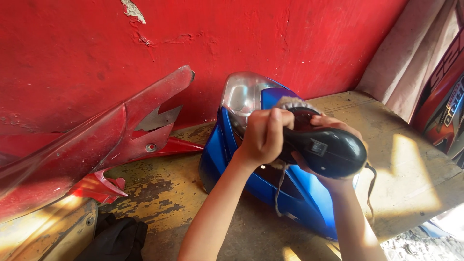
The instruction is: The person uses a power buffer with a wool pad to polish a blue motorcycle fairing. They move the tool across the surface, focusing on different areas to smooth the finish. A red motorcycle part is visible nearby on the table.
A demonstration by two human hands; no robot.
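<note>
Against red wall, black polisher handle points toward camera.

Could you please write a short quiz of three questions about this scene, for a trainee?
1. True or false: both hands hold the black polisher.
2. Which colour is the panel under the polisher? A green, B blue, C white.
3. What leans on the wall at the left?

Key:
1. True: left hand and right hand grip it.
2. B, the blue panel.
3. A red panel, against the red wall.
</note>
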